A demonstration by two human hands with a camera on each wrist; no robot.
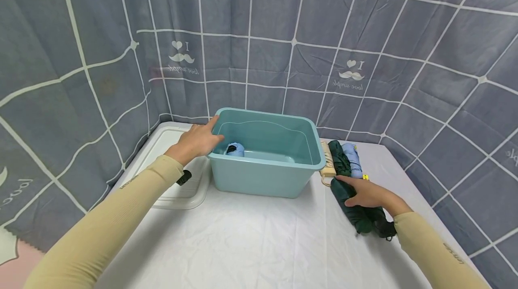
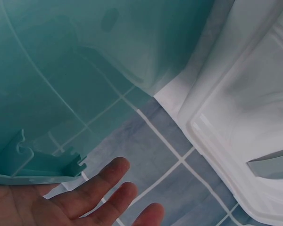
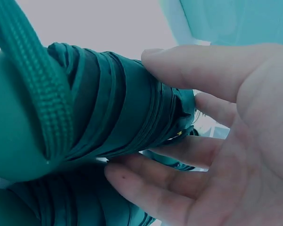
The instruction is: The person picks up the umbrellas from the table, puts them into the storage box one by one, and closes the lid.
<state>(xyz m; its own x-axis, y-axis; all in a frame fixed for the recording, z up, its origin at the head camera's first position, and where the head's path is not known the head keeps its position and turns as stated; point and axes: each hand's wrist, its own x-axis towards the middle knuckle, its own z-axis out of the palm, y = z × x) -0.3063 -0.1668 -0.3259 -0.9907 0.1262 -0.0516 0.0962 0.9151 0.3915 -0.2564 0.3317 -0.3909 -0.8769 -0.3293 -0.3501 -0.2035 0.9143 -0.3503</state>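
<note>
Curling around the near green umbrella [image 1: 347, 203], the fingers of the right hand [image 1: 369, 193] sit on its far side with the thumb opposite; I cannot tell how firm that grip is. The umbrella lies folded on the tabletop [image 1: 259, 244], to the right of the teal bin [image 1: 259, 181], and what worries me most is the dark umbrella [image 1: 382, 225] just beside it: the lower fingers reach into the gap between the two, so I judge a lift could drag the neighbour along. The wrist strap [image 3: 52, 99] hangs in a loose loop and could snag. Since the fabric looks smooth, a light hold may let the roll twist or slip. Over at the bin's left end, the left hand [image 1: 197, 140] rests at the rim with its fingers extended, not clenched; I think a careless push there could slide the bin, rolling the blue umbrella [image 1: 235, 149] inside it.
</note>
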